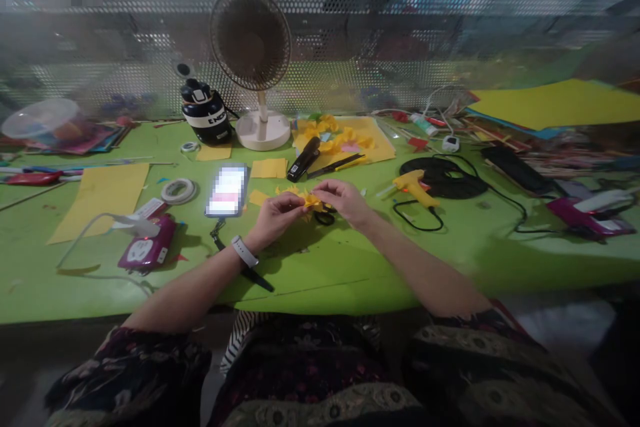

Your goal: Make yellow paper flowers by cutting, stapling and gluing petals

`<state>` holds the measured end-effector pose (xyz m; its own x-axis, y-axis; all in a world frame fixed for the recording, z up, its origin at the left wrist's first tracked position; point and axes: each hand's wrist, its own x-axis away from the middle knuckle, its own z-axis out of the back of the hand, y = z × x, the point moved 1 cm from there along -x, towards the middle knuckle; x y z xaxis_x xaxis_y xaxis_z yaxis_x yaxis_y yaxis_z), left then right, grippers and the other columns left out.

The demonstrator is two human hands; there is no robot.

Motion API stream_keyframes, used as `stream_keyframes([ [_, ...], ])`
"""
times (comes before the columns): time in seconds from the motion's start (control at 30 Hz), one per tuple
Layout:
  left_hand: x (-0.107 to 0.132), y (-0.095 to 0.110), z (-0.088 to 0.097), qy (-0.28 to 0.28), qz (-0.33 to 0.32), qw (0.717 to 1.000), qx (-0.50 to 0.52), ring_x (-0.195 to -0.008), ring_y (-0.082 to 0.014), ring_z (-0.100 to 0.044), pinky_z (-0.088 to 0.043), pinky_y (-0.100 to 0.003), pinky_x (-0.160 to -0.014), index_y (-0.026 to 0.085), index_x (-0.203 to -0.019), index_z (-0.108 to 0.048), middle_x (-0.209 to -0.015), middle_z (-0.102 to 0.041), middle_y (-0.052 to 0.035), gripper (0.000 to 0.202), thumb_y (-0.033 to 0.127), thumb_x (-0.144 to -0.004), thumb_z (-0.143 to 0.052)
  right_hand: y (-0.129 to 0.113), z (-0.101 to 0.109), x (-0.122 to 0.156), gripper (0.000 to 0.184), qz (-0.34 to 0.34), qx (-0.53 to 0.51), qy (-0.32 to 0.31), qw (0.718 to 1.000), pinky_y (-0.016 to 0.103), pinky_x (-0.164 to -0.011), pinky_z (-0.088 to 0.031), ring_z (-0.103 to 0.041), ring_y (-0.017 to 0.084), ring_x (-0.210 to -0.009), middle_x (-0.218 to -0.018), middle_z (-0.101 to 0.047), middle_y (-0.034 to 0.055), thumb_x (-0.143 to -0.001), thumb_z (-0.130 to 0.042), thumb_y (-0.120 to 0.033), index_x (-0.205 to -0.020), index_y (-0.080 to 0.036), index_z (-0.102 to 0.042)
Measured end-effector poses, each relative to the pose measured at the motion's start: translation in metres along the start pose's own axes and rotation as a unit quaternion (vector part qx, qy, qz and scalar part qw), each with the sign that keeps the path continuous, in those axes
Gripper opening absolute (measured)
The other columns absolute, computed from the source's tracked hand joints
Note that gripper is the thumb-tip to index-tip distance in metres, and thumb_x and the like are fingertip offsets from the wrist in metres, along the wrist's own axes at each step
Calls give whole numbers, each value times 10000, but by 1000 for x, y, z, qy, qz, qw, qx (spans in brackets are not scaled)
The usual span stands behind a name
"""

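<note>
My left hand (276, 215) pinches a small yellow paper flower (312, 202) just above the green table. On its other side, the thumb and fingers of my right hand (346, 201) close on the flower's edge. Black scissor handles (325, 217) show partly beneath the flower and right hand. Behind the hands lie a black stapler (303, 159) and a yellow-and-black cutter knife (337, 165). Small yellow paper pieces (269, 168) rest beyond my left hand. More yellow paper flowers (360, 138) sit on a yellow sheet (383, 137) farther back.
A phone (227, 190) lies left of my hands, near a tape roll (179, 191) and a purple power strip (149, 242). Rightward are a yellow glue gun (416, 187) and coiled black cable (445, 175). A fan (263, 130) and dark bottle (205, 113) stand behind.
</note>
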<state>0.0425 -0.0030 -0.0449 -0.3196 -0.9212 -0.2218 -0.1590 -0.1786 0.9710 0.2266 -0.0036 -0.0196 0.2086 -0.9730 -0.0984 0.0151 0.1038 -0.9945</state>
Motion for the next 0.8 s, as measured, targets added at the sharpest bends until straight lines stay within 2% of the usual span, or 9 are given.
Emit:
stream_keyframes([
  [0.2,1,2,0,10,-3,1000,-17,-725,-138,-626,-522,-291,-711,208,-757,-790,-768,-708,-32,118,267,-690,-867,-4,3,0,247,-1,22,-12,1000,305,-721,-477,-558,138,-696,-733,-648,-5,-740,-776,-426,-758,-196,-685],
  [0.37,1,-1,1,13,92,991,92,-692,-121,-652,-550,-280,-709,188,-771,-785,-766,-739,-28,237,338,-635,-908,0,4,-3,273,-25,-22,11,999,318,-767,-503,-599,154,-760,-799,-677,8,-743,-783,-458,-809,-208,-695],
  [0.47,1,-3,3,24,115,982,147,-654,-92,-637,-540,-236,-684,174,-743,-770,-713,-725,-11,229,319,-638,-912,2,3,-3,323,-38,-62,33,997,333,-804,-515,-622,167,-800,-827,-681,15,-740,-783,-506,-840,-217,-677],
  [0.63,0,-6,6,32,145,965,217,-707,-85,-660,-542,-211,-704,168,-749,-755,-773,-739,-9,192,277,-677,-895,-1,-4,3,348,-37,-13,-39,998,330,-791,-509,-625,165,-796,-843,-676,23,-770,-757,-523,-834,-196,-656],
  [0.8,-1,-7,4,45,153,957,243,-743,-97,-675,-551,-221,-741,156,-721,-743,-786,-745,-13,208,240,-638,-915,4,-9,6,304,10,43,-38,998,321,-752,-504,-616,156,-759,-845,-675,28,-781,-739,-463,-855,-185,-638],
])
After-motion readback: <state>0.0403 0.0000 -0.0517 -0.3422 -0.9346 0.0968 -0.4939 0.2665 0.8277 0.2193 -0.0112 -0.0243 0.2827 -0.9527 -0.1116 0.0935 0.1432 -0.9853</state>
